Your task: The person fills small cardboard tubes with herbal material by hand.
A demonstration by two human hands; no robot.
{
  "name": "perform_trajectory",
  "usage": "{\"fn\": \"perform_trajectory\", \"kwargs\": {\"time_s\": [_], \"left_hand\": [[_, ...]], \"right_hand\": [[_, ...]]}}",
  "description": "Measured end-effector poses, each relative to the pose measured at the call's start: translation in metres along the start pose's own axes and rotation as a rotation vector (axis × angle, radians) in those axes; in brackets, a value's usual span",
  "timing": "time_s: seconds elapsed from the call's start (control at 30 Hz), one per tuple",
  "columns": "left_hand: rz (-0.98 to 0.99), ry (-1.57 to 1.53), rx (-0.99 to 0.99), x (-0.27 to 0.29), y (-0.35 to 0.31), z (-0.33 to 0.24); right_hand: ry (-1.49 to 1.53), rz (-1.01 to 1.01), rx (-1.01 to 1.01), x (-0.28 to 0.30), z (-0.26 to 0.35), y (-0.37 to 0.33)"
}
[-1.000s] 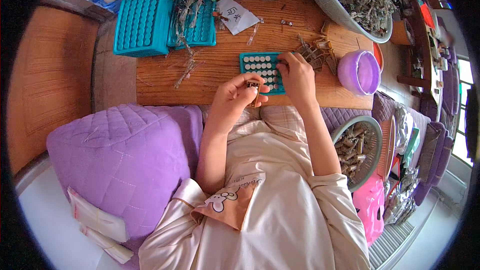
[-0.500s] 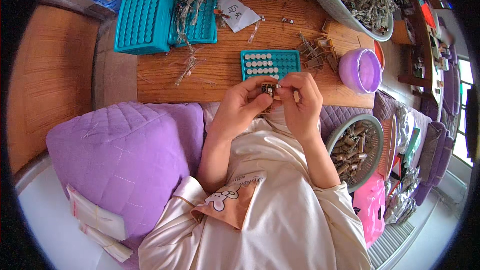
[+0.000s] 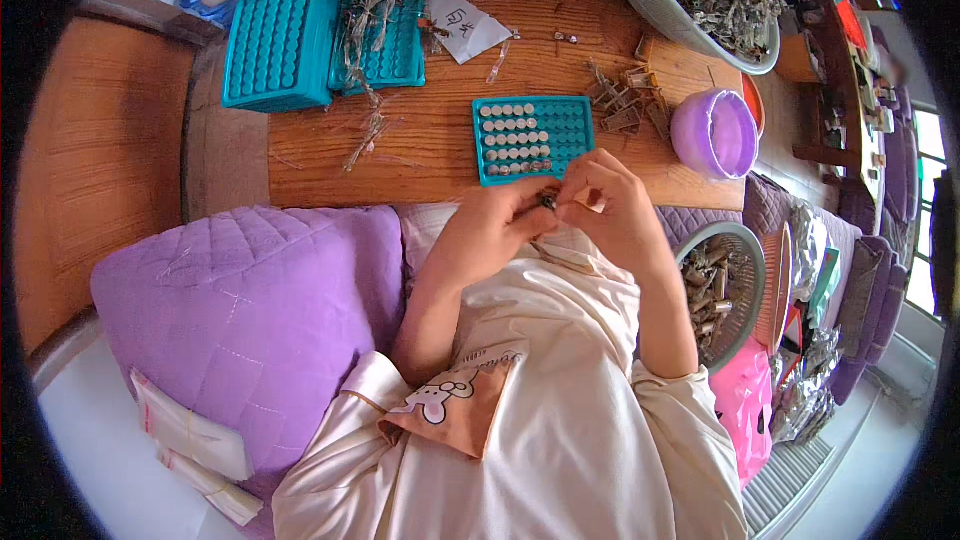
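Above the near edge of the brown wood-grained tabletop (image 3: 430, 160), we bring both bare hands together around a small dark piece (image 3: 548, 201), mostly hidden by our fingers. Our left hand (image 3: 492, 228) has its thumb and fingers closed on it. Our right hand (image 3: 618, 208) meets the piece with curled fingers, thumb and forefinger nearly together; we cannot tell whether they grip it or something tiny.

Just beyond our hands lies a rectangular teal plastic tray (image 3: 572, 130), with rows of small round whitish discs (image 3: 515, 125) on its left side and teal wells showing on its right. Toward the tabletop's right edge we have a loose heap of small brown frame-like pieces (image 3: 628, 105), and beside it a round glossy purple bowl (image 3: 715, 135). A tall stack of teal plastic trays (image 3: 268, 40) stands at the tabletop's far left corner.
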State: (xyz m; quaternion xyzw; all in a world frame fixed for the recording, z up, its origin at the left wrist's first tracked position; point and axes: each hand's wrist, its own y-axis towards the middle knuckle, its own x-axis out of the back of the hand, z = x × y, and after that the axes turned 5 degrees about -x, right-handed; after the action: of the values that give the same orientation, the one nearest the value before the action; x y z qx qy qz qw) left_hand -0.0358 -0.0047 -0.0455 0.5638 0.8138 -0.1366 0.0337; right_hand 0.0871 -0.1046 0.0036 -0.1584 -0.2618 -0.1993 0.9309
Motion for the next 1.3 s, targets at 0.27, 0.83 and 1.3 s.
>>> {"fn": "perform_trajectory", "kwargs": {"time_s": [0.27,0.83,1.3], "left_hand": [[0.374,-0.162,-0.109,-0.011,0.009,-0.005],[-0.212,-0.664,-0.114,-0.002,0.01,-0.003],[-0.283,-0.634,-0.382,-0.015,0.002,-0.008]], "right_hand": [[0.253,0.364,-0.129,0.03,-0.033,0.001],[-0.178,-0.594,-0.213,0.017,-0.081,0.016],[0.529,-0.435,-0.103,-0.037,0.016,-0.021]]}}
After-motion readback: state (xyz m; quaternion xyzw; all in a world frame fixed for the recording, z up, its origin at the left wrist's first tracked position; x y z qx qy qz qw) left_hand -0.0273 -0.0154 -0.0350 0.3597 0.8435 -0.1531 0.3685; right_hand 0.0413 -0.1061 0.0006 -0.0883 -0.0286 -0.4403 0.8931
